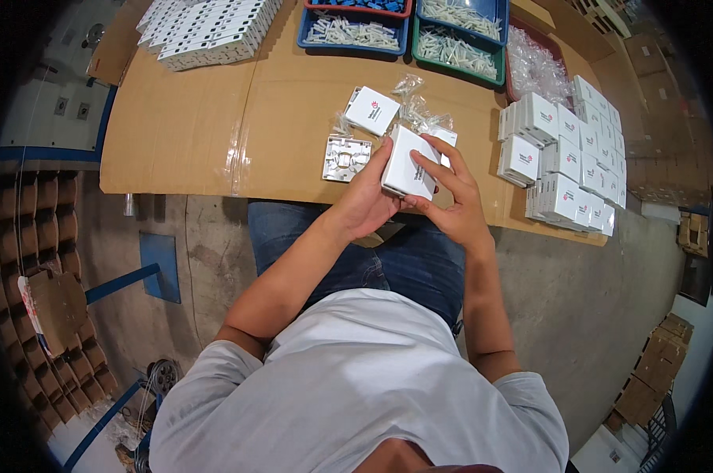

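Over the near edge of the cardboard-covered table, a small white box [410, 162] with a printed mark is held between both of my hands. My left hand [370, 197] wraps its left side and underside. Fingers of my right hand [455, 197] press on its top and right edge. Just left of it, an opened white unit [346, 159] lies with its inner parts showing. Behind that rests another white box [371, 110]. Small clear plastic bags [421, 110] with pieces inside lie beyond the held box, and one more white box [445, 138] is partly hidden behind my right hand.
Stacked white boxes [565, 158] stand at the right, and rows of white units [207, 35] at the far left. Along the back are a blue tray [352, 51] and a green tray [483, 76] of small pale parts, plus a red bin of clear bags [536, 63].
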Motion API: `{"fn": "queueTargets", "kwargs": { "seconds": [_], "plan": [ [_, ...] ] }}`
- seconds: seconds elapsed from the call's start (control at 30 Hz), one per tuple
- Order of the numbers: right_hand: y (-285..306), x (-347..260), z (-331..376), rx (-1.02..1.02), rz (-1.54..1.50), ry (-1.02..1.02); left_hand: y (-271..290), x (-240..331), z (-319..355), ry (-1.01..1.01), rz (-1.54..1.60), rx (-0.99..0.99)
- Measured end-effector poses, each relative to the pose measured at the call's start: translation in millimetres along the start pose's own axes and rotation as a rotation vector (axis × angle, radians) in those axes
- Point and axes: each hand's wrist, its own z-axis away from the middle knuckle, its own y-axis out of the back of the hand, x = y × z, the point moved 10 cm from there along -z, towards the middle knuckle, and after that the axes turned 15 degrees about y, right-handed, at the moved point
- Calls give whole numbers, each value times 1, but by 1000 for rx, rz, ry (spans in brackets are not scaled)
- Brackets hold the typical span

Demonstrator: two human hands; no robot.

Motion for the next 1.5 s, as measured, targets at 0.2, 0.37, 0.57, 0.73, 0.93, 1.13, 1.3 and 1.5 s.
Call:
{"fn": "queueTargets", "kwargs": {
  "seconds": [0.2, 0.37, 0.57, 0.73, 0.93, 1.13, 1.3, 1.5],
  "plan": [
    [-2, 6, 4, -10, -84, -98, -3, 0, 2, 24, 6, -2],
    [-6, 7, 6, -7, -70, -33, -1, 0, 3, 16, -38, 32],
    [-7, 6, 8, -31, 6, 21, 2, -2, 2, 20, -15, 49],
    [-5, 5, 13, -16, 29, 27, 5, -5, 0, 35, -37, 84],
    [-1, 3, 14, 37, -33, 8, -1, 1, -1, -10, -34, 43],
    [-2, 4, 12, 35, -33, 2, -1, 1, 1, -7, -38, 71],
    [-2, 3, 10, 21, -31, 17, -1, 2, 2, -8, -56, 62],
    [6, -3, 6, 38, -63, -3, -2, -2, 2, 32, 5, 39]
  ]
}}
